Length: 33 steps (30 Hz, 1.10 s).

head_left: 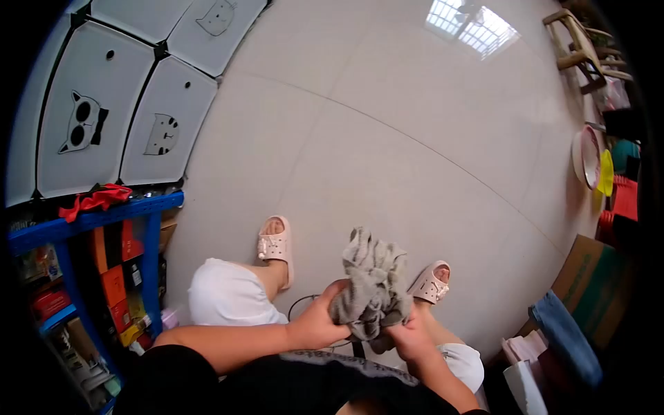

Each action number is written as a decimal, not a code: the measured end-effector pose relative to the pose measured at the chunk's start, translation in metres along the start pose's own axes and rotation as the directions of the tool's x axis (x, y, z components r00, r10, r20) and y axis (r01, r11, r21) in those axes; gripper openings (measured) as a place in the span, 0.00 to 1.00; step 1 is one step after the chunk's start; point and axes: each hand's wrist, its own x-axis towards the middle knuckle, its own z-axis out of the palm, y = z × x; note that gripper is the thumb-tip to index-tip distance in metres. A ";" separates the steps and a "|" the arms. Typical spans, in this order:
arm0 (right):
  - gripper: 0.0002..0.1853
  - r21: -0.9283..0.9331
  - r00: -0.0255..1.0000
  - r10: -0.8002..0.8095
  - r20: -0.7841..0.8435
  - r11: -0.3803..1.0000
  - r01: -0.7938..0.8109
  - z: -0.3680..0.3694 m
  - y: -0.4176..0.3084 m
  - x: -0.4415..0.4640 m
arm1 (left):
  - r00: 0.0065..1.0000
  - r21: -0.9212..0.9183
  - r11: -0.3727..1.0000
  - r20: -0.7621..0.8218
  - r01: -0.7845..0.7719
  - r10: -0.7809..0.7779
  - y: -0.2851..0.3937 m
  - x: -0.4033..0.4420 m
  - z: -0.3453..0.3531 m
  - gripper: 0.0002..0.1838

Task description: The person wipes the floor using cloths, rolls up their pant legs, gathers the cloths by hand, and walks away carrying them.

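A bunched grey cloth hangs in folds between my two hands, in front of my body and above my knees. My left hand grips its left side, with the fingers partly hidden behind the fabric. On the lower right side of the cloth, my right hand is closed around the bunched material. Part of a thin round metal wire frame shows just below and behind the cloth, near my left wrist.
White cabinet panels with cat drawings stand at upper left. Below them is a blue shelf rack holding boxes and a red cloth. A cardboard box, folded jeans, a basin and a wooden stool line the right.
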 end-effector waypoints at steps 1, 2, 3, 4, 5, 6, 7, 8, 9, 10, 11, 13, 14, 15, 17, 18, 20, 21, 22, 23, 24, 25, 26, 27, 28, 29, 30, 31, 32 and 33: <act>0.22 0.029 0.999 0.051 0.009 0.998 -0.051 -0.001 -0.014 0.003 | 0.999 0.082 0.996 -0.018 -0.029 0.030 0.011 0.006 0.003 0.34; 0.20 0.037 0.997 0.073 0.017 0.997 -0.074 -0.001 -0.026 0.007 | 0.998 0.032 0.998 -0.028 -0.049 0.050 0.008 0.012 0.003 0.34; 0.20 0.020 0.997 0.072 0.034 0.997 -0.073 -0.004 -0.028 0.014 | 0.997 0.026 0.998 -0.045 -0.063 0.064 0.012 0.019 0.003 0.34; 0.20 0.068 0.996 0.077 0.047 0.994 -0.080 -0.007 -0.026 0.021 | 0.997 0.008 0.999 -0.053 -0.052 0.052 0.020 0.021 0.001 0.34; 0.19 0.112 0.995 0.085 0.059 0.990 -0.091 -0.005 -0.033 0.024 | 0.997 -0.015 0.999 -0.058 -0.041 0.040 0.026 0.021 -0.001 0.34; 0.19 0.082 0.992 0.110 0.064 0.990 -0.115 0.005 -0.054 0.026 | 0.997 -0.059 0.998 -0.070 -0.029 0.024 0.028 0.023 -0.005 0.35; 0.19 0.057 0.991 0.096 0.091 0.993 -0.101 0.012 -0.073 0.024 | 0.994 -0.059 0.996 -0.094 -0.061 0.056 0.037 0.018 -0.003 0.35; 0.19 0.010 0.991 0.075 0.107 0.997 -0.076 0.014 -0.084 0.023 | 0.988 -0.079 0.990 -0.116 -0.113 0.104 0.043 0.014 0.000 0.35; 0.19 -0.047 0.991 0.058 0.121 0.997 -0.052 0.018 -0.097 0.021 | 0.978 -0.110 0.979 -0.138 -0.170 0.155 0.062 0.009 0.002 0.36; 0.19 -0.134 0.986 0.085 0.146 0.989 -0.065 0.019 -0.112 0.014 | 0.975 -0.109 0.978 -0.160 -0.175 0.157 0.082 -0.006 0.010 0.36; 0.19 -0.195 0.968 0.186 0.166 0.969 -0.153 0.028 -0.139 0.004 | 0.955 -0.149 0.963 -0.233 -0.224 0.186 0.094 -0.020 0.018 0.36; 0.18 -0.224 0.957 0.136 0.258 0.972 -0.078 0.051 -0.176 -0.009 | 0.908 -0.165 0.917 -0.285 -0.362 0.307 0.125 -0.051 0.027 0.36; 0.17 -0.226 0.945 0.140 0.295 0.971 -0.073 0.073 -0.196 -0.014 | 0.875 -0.121 0.915 -0.362 -0.385 0.321 0.136 -0.065 0.031 0.36; 0.17 -0.239 0.933 0.159 0.322 0.968 -0.082 0.102 -0.224 -0.026 | 0.863 -0.199 0.893 -0.408 -0.403 0.298 0.159 -0.085 0.031 0.36; 0.16 -0.394 0.861 0.278 0.427 0.914 -0.099 0.131 -0.261 -0.036 | 0.778 -0.158 0.844 -0.500 -0.513 0.380 0.202 -0.124 0.028 0.36; 0.16 -0.416 0.858 0.265 0.441 0.907 -0.066 0.153 -0.279 -0.044 | 0.719 -0.076 0.826 -0.541 -0.559 0.436 0.211 -0.134 0.026 0.37; 0.15 -0.420 0.872 0.232 0.431 0.907 -0.034 0.188 -0.302 -0.056 | 0.547 0.109 0.772 -0.643 -0.626 0.535 0.228 -0.151 0.028 0.37; 0.15 -0.447 0.854 0.228 0.468 0.894 0.007 0.158 -0.281 -0.054 | 0.506 0.066 0.693 -0.634 -0.718 0.584 0.198 -0.138 0.046 0.36; 0.15 -0.507 0.810 0.261 0.525 0.861 0.051 0.186 -0.293 -0.072 | 0.434 0.186 0.715 -0.683 -0.674 0.587 0.208 -0.173 0.044 0.35; 0.15 -0.537 0.762 0.290 0.579 0.839 0.089 0.207 -0.303 -0.077 | 0.399 0.161 0.699 -0.723 -0.697 0.564 0.217 -0.190 0.044 0.35; 0.14 -0.495 0.772 0.190 0.607 0.850 0.180 0.205 -0.300 -0.068 | 0.305 0.233 0.678 -0.759 -0.697 0.576 0.215 -0.178 0.053 0.35; 0.15 -0.559 0.670 0.314 0.673 0.809 0.182 0.197 -0.308 -0.057 | 0.212 0.310 0.660 -0.781 -0.685 0.587 0.209 -0.167 0.062 0.35; 0.15 -0.537 0.652 0.280 0.704 0.811 0.231 0.211 -0.309 -0.070 | 0.150 0.347 0.669 -0.810 -0.657 0.568 0.210 -0.176 0.071 0.35; 0.15 -0.514 0.629 0.254 0.735 0.813 0.272 0.226 -0.309 -0.085 | 0.100 0.369 0.662 -0.824 -0.652 0.557 0.211 -0.185 0.080 0.35; 0.16 -0.564 0.558 0.360 0.748 0.788 0.247 0.207 -0.303 -0.074 | 0.089 0.319 0.680 -0.866 -0.660 0.492 0.195 -0.162 0.095 0.36; 0.17 -0.638 0.479 0.485 0.732 0.733 0.234 0.231 -0.322 -0.086 | 0.064 0.255 0.679 -0.911 -0.688 0.407 0.210 -0.180 0.101 0.36; 0.19 -0.690 0.435 0.554 0.709 0.671 0.270 0.220 -0.322 -0.061 | -0.037 0.341 0.692 -0.910 -0.636 0.414 0.206 -0.181 0.112 0.37; 0.21 -0.692 0.421 0.568 0.707 0.678 0.248 0.223 -0.323 -0.058 | -0.079 0.311 0.708 -0.937 -0.634 0.341 0.216 -0.188 0.127 0.38; 0.21 -0.705 0.381 0.601 0.703 0.662 0.256 0.228 -0.325 -0.072 | -0.114 0.304 0.717 -0.947 -0.627 0.302 0.215 -0.188 0.140 0.39; 0.22 -0.713 0.336 0.631 0.699 0.647 0.269 0.232 -0.327 -0.083 | -0.154 0.302 0.726 -0.952 -0.618 0.265 0.215 -0.185 0.153 0.39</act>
